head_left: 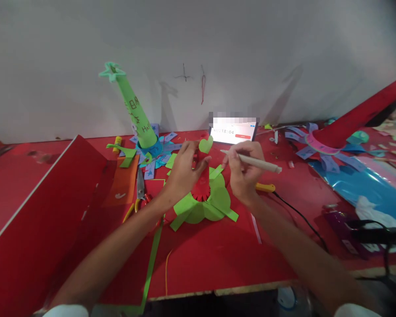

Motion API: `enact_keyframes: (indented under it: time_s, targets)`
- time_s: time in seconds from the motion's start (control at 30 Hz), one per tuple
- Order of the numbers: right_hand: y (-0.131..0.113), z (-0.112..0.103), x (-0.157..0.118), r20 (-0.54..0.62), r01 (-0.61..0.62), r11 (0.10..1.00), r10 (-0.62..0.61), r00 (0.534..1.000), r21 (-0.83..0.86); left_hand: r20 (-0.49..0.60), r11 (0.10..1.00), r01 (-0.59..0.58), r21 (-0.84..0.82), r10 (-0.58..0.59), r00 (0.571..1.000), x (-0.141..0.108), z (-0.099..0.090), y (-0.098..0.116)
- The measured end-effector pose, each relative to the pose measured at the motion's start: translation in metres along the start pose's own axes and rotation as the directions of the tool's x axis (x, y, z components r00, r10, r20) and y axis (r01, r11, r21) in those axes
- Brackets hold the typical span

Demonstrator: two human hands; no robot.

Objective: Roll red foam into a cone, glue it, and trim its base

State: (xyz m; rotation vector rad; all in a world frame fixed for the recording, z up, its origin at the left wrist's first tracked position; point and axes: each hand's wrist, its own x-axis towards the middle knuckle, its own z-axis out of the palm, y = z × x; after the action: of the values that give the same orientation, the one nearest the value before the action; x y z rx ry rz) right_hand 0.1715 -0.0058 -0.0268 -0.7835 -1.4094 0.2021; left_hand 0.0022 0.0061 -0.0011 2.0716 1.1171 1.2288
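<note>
A red paper tube stands on a green petal-shaped paper base with green strips spreading outward. My left hand is closed around the tube's upper part. A green paper heart shows at the tube's top, beside my left fingertips. My right hand grips a pale pen, whose tip points left towards the heart without touching it. The fingers of my right hand are also close to the end of a green strip.
Behind stands a green paper tower on a blue base; scissors lie left of the work. A lit screen leans at the wall. A yellow-handled tool with a black cord and another red tower are on the right.
</note>
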Motion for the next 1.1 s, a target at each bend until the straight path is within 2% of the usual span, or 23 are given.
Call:
enact_keyframes:
  time_s: [0.03,0.1,0.23,0.33,0.5,0.7,1.1]
  targets:
    - [0.002,-0.006,-0.007,-0.045,-0.019,0.999,0.020,0.999,0.030,-0.009,1.000,0.000,0.023,0.000,1.000,0.001,-0.001,-0.001]
    - [0.006,-0.018,-0.024,-0.041,-0.091,0.993,0.094,0.995,0.072,-0.017,0.999,-0.006,0.043,0.007,1.000,0.003,-0.004,0.000]
    - [0.015,-0.034,-0.049,-0.105,-0.216,0.971,0.226,0.968,0.100,0.022,0.999,-0.042,-0.035,0.043,0.999,0.004,-0.012,0.008]
    - [0.016,-0.036,-0.052,-0.176,-0.289,0.948,0.310,0.934,0.134,0.039,0.992,-0.030,-0.126,0.035,0.999,0.001,-0.018,0.019]
    - [0.015,-0.036,-0.045,-0.188,-0.378,0.909,0.408,0.894,0.173,0.077,0.972,0.028,-0.233,-0.010,0.997,-0.005,-0.022,0.045]
    - [0.018,-0.039,-0.040,-0.184,-0.398,0.891,0.438,0.880,0.218,0.123,0.951,0.070,-0.301,-0.034,0.992,-0.010,-0.025,0.063]
    - [0.012,-0.037,-0.042,-0.164,-0.395,0.892,0.433,0.886,0.219,0.114,0.955,0.047,-0.293,-0.014,0.993,-0.012,-0.024,0.063]
